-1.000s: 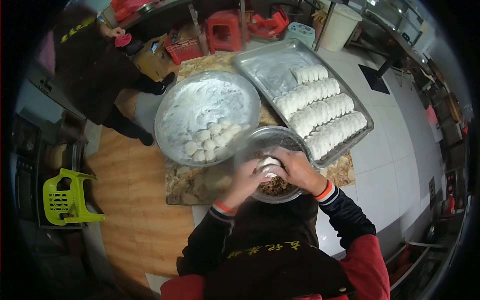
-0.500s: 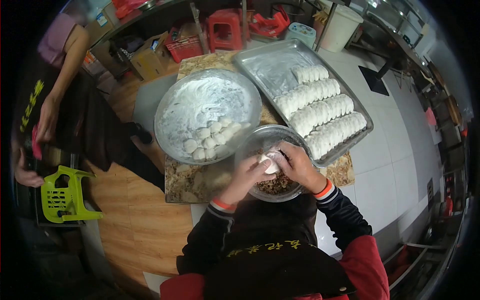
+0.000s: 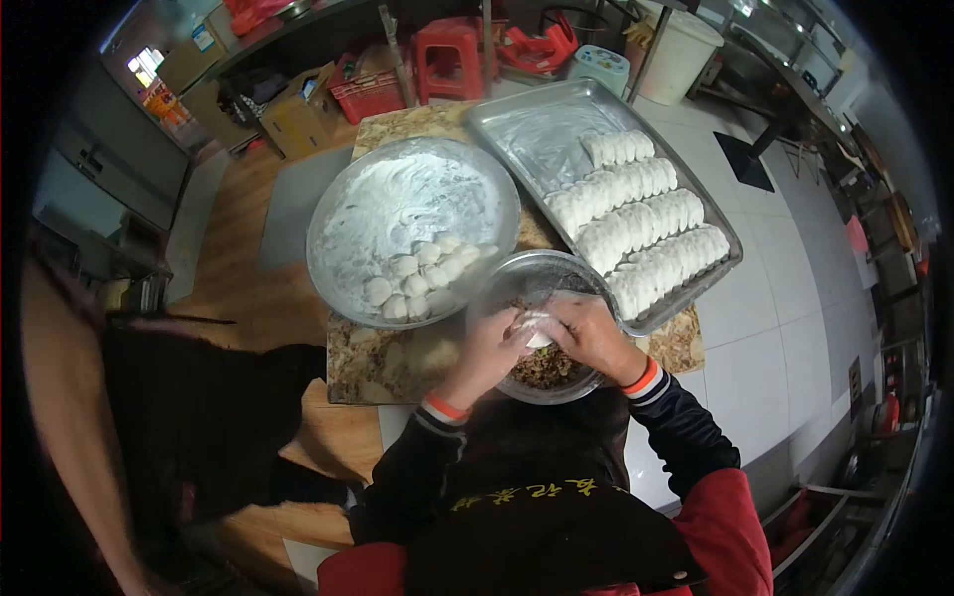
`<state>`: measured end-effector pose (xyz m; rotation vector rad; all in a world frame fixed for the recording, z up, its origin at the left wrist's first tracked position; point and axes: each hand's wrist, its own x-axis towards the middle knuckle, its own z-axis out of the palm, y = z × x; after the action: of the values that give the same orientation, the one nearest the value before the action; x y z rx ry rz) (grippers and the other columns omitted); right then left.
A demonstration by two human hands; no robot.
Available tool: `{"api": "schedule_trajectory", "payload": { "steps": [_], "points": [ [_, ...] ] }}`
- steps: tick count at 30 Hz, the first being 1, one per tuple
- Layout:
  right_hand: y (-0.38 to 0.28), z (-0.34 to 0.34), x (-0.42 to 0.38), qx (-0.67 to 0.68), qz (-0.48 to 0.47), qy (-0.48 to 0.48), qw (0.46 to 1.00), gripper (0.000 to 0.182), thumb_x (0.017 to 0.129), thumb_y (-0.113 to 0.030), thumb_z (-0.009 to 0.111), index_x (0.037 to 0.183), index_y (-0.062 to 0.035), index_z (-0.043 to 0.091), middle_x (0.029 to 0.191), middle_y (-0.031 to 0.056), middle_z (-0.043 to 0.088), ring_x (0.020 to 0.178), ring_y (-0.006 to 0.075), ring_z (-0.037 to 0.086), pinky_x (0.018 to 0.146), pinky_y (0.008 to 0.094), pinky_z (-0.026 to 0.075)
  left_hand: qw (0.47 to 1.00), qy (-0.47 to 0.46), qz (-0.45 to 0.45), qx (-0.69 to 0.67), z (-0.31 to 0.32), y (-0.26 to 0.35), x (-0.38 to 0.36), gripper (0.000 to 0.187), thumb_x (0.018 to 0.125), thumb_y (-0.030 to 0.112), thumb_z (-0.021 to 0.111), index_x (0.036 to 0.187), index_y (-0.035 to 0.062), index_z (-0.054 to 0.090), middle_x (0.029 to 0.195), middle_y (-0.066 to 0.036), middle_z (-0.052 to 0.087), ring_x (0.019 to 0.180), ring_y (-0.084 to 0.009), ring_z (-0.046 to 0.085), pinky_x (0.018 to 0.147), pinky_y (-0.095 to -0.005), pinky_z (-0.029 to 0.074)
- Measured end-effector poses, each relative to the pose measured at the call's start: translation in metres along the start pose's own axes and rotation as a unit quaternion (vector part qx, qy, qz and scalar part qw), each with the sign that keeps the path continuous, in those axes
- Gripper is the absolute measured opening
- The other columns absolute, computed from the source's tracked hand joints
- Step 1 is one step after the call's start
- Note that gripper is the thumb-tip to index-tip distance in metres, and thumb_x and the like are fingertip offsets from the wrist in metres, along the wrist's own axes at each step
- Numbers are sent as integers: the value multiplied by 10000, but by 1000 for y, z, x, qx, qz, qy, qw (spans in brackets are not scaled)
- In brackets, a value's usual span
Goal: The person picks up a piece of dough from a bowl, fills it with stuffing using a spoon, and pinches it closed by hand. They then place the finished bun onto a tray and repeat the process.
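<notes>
Fingers of my left hand (image 3: pixel 487 356) and my right hand (image 3: pixel 594 336) close together on a small white piece of dough (image 3: pixel 540 338). Both hands are over a metal bowl (image 3: pixel 556 397) of dark minced filling (image 3: pixel 545 371). Behind my left hand stands a wide round basin (image 3: pixel 343 233) dusted with flour, with several dough balls (image 3: pixel 415 282) grouped at its near side. A metal tray (image 3: pixel 527 129) lies at the back right, beyond my right hand, bearing rows of white dumplings (image 3: pixel 641 221).
Basin, bowl and tray share a small stone-patterned table (image 3: pixel 363 368). At my left, close by, is a person in a dark apron (image 3: pixel 194 427). Past the table are a red stool (image 3: pixel 447 62), a red crate (image 3: pixel 370 94) and a cardboard box (image 3: pixel 300 114).
The person at left has moved nearer to me, and the green chair no longer shows. My fingers have shifted slightly on the dough, both hands staying over the bowl.
</notes>
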<state>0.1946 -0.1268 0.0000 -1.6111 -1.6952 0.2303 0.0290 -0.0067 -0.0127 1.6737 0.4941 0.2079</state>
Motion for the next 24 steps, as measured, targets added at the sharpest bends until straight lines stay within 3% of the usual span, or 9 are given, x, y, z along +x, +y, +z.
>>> {"api": "schedule_trajectory", "payload": {
  "steps": [3, 6, 9, 12, 15, 18, 21, 24],
  "points": [
    [0, 0, 5, 57, 35, 27, 997, 274, 841, -130, 688, 1105, -64, 657, 1015, 165, 667, 896, 397, 654, 759, 431, 534, 949, 37, -11, -314, 13, 12, -1, 162, 966, 45, 578, 1076, -67, 618, 978, -102, 647, 870, -130, 645, 709, -272, 585],
    [-2, 1, 6, 13, -15, -6, 1000, 233, 849, -115, 676, 1073, -54, 659, 994, 162, 660, 885, 394, 650, 759, 432, 529, 998, 2, 29, -57, 2, -6, 1, 177, 978, 60, 575, 1103, -59, 618, 997, -107, 651, 890, -148, 658, 712, -272, 595],
    [3, 5, 1, 8, 8, -14, 1000, 222, 847, -116, 677, 1060, -56, 657, 998, 160, 655, 912, 389, 649, 756, 433, 528, 995, 14, 29, 93, 1, -7, 4, 195, 992, 56, 557, 1137, -57, 620, 1052, -112, 653, 921, -160, 666, 746, -271, 602],
    [2, 5, 5, 75, 48, 29, 996, 224, 846, -113, 673, 1061, -52, 654, 999, 163, 651, 921, 390, 646, 756, 443, 526, 967, 6, -5, -253, 8, -1, 2, 218, 1002, 64, 544, 1168, -57, 616, 1072, -113, 655, 940, -161, 667, 752, -271, 605],
    [3, 7, 1, 3, 12, -38, 999, 226, 852, -91, 653, 1074, -49, 650, 1007, 173, 651, 926, 399, 643, 771, 444, 526, 989, -31, -19, -144, 4, -14, 4, 226, 1003, 75, 549, 1175, -59, 612, 1075, -113, 653, 937, -154, 665, 761, -276, 607],
    [1, 5, 0, 17, 19, -30, 999, 237, 853, -93, 653, 1087, -51, 646, 1014, 173, 651, 926, 404, 642, 779, 444, 526, 990, -53, -22, -132, 3, -13, 7, 233, 1007, 84, 548, 1183, -54, 611, 1056, -108, 658, 927, -151, 666, 762, -276, 607],
    [-3, 1, 6, 81, 57, 21, 995, 240, 854, -96, 651, 1091, -57, 644, 1016, 171, 653, 924, 402, 643, 779, 443, 526, 941, -14, -50, -335, 7, 5, 0, 213, 1007, 90, 551, 1144, -57, 624, 1026, -104, 666, 914, -148, 669, 740, -271, 601],
    [-3, 2, 3, -24, 18, -53, 998, 258, 855, -106, 654, 1109, -56, 637, 1032, 172, 654, 932, 409, 642, 779, 447, 526, 995, -56, -44, -73, -3, -3, 5, 217, 1010, 115, 556, 1122, -56, 630, 1006, -99, 670, 890, -145, 669, 739, -280, 596]
  ]
}}
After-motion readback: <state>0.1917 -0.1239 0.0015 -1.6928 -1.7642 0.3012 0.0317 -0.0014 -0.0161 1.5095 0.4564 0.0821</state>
